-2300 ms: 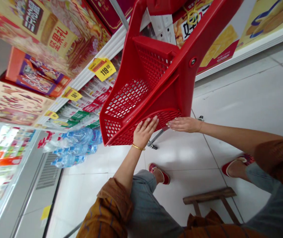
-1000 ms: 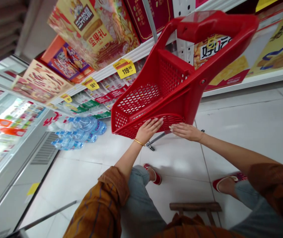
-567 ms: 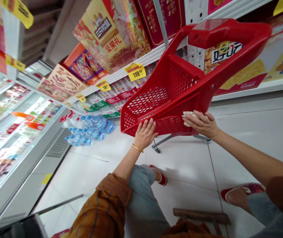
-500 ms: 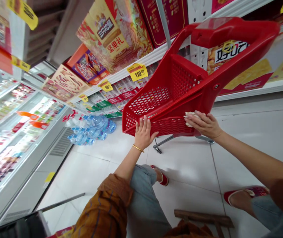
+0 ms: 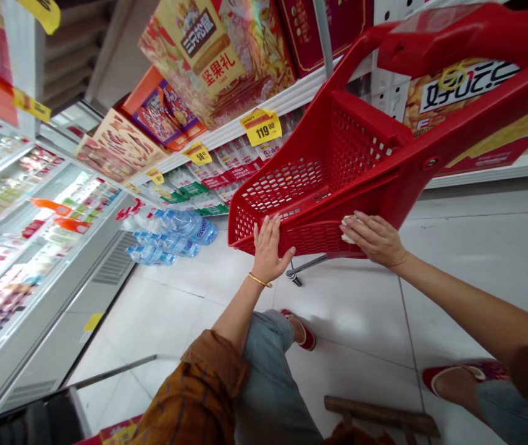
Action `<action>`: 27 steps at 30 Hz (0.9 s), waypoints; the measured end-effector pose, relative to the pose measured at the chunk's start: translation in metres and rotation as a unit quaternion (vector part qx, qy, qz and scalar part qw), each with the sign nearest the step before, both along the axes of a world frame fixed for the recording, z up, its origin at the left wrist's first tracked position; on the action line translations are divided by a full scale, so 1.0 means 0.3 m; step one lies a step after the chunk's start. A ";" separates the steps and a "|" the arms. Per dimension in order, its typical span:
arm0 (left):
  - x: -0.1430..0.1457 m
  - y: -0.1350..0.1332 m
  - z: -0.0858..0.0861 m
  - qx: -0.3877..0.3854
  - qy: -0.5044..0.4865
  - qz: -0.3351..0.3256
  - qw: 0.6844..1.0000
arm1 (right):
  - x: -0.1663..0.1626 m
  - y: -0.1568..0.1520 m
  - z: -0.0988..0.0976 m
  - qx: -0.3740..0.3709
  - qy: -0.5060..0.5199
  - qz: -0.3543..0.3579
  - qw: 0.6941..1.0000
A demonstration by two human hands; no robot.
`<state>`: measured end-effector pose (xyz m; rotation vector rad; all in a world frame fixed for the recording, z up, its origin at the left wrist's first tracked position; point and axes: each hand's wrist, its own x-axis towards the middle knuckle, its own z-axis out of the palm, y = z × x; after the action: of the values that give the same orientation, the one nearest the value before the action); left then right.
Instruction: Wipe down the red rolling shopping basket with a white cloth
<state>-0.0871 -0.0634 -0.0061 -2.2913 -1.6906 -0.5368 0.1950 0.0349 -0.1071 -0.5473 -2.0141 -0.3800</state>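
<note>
A red plastic shopping basket cart (image 5: 338,161) is tilted up in front of me on its metal wheel frame (image 5: 303,269). My left hand (image 5: 268,247), with a gold bangle at the wrist, lies with fingers spread flat against the basket's meshed lower side. My right hand (image 5: 375,238) presses a small whitish cloth (image 5: 347,220) against the same red side, fingers closed over it. I sit low, with my knees in jeans and red shoes below the basket.
Shelves with gift boxes (image 5: 217,55) and yellow price tags (image 5: 261,127) run behind the basket. Packs of water bottles (image 5: 171,235) lie on the white tile floor at left, beside a lit chiller case (image 5: 18,235). A wooden stool (image 5: 379,417) is under me.
My right hand moved from flat fingertips on the basket's underside to pressing a cloth on its side. My left hand shifted upward along the mesh. The view turned a little left.
</note>
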 end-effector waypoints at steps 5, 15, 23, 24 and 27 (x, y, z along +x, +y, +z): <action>-0.007 0.006 -0.005 -0.014 -0.021 -0.006 1.000 | -0.012 -0.011 0.019 -0.014 -0.006 -0.007 1.000; 0.025 -0.010 0.015 -0.050 -0.052 -0.019 0.997 | -0.149 0.009 0.106 0.034 -0.024 0.057 0.997; 0.032 -0.008 0.029 -0.064 -0.070 -0.025 0.995 | -0.193 0.012 0.122 0.039 -0.048 0.076 0.995; 0.030 -0.006 0.029 -0.065 -0.072 -0.027 0.995 | -0.196 0.014 0.122 0.039 -0.058 0.079 0.994; 0.026 -0.004 0.032 -0.072 -0.086 -0.033 0.993 | -0.215 0.016 0.131 0.038 -0.088 0.094 0.991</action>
<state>-0.0794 -0.0646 0.0036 -2.4736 -1.7903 -0.6641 0.1306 0.0396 -0.0677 -0.2824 -2.1896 -0.3987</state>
